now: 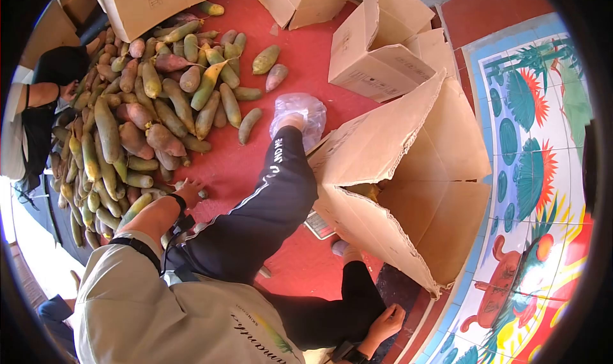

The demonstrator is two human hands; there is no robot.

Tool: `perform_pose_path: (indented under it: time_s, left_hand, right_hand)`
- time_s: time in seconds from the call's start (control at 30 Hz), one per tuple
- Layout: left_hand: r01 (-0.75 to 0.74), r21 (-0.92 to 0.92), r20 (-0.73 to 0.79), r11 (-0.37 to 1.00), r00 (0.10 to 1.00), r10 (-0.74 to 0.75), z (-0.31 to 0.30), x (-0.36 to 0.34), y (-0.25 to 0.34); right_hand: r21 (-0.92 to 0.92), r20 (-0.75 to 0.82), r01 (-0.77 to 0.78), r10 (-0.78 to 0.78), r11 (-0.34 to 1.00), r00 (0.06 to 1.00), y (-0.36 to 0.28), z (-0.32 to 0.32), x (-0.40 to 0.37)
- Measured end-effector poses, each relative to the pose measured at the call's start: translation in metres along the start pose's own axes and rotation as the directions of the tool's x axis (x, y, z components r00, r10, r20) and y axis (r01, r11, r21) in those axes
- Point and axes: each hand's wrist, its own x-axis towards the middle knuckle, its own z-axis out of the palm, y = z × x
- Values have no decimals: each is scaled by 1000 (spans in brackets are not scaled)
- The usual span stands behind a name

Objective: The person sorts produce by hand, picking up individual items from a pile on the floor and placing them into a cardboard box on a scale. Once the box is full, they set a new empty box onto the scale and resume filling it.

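My left hand (188, 190) is down at the near edge of a heap of long green and reddish radishes (171, 117). Its fingers are bent over a radish (203, 194), whose pale end sticks out beside them; the rest is hidden under the hand. Over my bent knee lies my right hand (386, 324), fingers curled in with nothing showing in them. A tall cardboard box (377, 230) with its flaps up stands right in front of that knee. Beside the box's lower corner, part of a scale (319, 225) shows.
More cardboard boxes stand at the back, one open box (383, 64) on the right and another box (153, 3) behind the heap. A plastic bag (310, 118) lies around my foot. Another person's hand (69, 91) reaches the heap from the left. A painted tile wall (511, 172) runs along the right.
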Motion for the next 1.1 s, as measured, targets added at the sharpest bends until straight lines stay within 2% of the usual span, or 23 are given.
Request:
perform_pose_path:
  time_s: [0.1, 0.17, 0.3, 0.37, 0.4, 0.47, 0.5, 0.57, 0.6, 0.67, 0.7, 0.77, 0.8, 0.87, 0.97, 1.03, 1.1]
  left_hand:
    - [25, -17, -25, 1000, 999, -25, 12, 9, 4]
    - [56, -14, -140, 998, 988, -58, 21, 11, 9]
    - [42, 83, -98, 996, 995, -33, 4, 9, 10]
    - [118, -98, -114, 988, 985, -129, -1, 10, 8]
    - [122, -93, -118, 988, 984, -133, -4, 10, 7]
    - [297, -200, -296, 934, 890, -347, -9, 11, 3]
    - [299, -193, -306, 935, 887, -347, -10, 12, -4]
    - [112, -552, -397, 826, 836, -379, -15, 13, -23]
    - [112, -543, -407, 832, 831, -378, -28, 5, -25]
    - [-122, -552, -710, 825, 587, -389, -68, -22, -20]
    - [-127, -542, -719, 831, 582, -380, -85, -30, -19]
    - [-212, -609, -754, 764, 453, -475, -123, -45, -20]
    - [-218, -595, -765, 774, 450, -461, -148, -59, -16]
    - [-262, -625, -780, 736, 249, -574, -201, -92, -7]
    - [-484, -499, -828, 719, 20, -561, -257, -127, 2]
    - [-527, -395, -850, 753, -102, -517, -295, -157, 19]
    - [-601, -323, -859, 731, -138, -493, -325, -178, 37]
  right_hand:
    - [-24, 28, 1, 0, 1000, 1000, 0, 1, 1]
    - [-22, 26, 3, -2, 1000, 1000, -4, 1, 3]
    - [-29, 18, 23, -23, 999, 1000, -9, 2, 7]
    - [-14, 1, 32, -32, 999, 999, -10, 3, 9]
    - [-3, -9, 38, -38, 999, 999, -11, 3, 8]
    - [-2, -11, 44, -44, 999, 999, -12, 3, 7]
    - [-9, -9, 53, -53, 999, 999, -12, 2, 7]
    - [-9, -18, 58, -58, 998, 998, -13, 2, 8]
    - [-15, -16, 70, -71, 997, 997, -15, 2, 8]
    - [-5, -30, 57, -58, 998, 998, -18, 2, 9]
    - [-5, -35, 51, -51, 999, 998, -19, 1, 9]
    - [14, -56, 44, -43, 999, 998, -19, 1, 10]
    - [31, -63, 42, -40, 999, 997, -20, 1, 9]
    - [41, -82, 31, -28, 999, 996, -21, 1, 8]
    - [54, -116, 40, -34, 998, 993, -19, 2, 6]
    - [57, -134, 39, -32, 998, 991, -20, 1, 6]
    - [58, -151, 37, -28, 998, 988, -19, 0, 5]
